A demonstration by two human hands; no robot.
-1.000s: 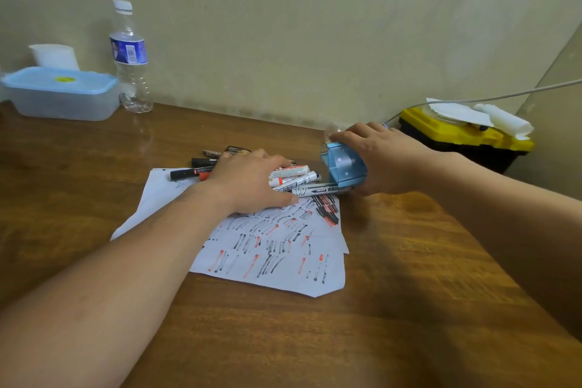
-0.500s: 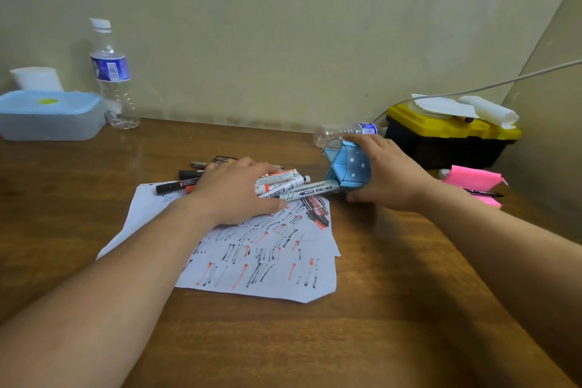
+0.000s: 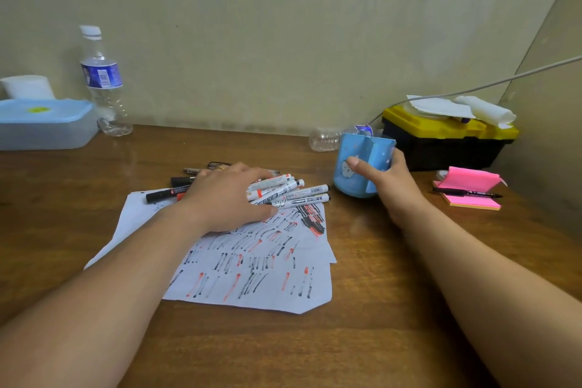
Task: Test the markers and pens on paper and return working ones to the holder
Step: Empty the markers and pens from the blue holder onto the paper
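Fingers: L hand [image 3: 226, 198] flat over markers [image 3: 302, 194] at paper [image 3: 252, 277] far edge; R hand [image 3: 392, 189] grips blue holder [image 3: 352, 148], upright, just right of pile | wide table [image 3: 378, 340] wood nearside | markers: white barrels, some black
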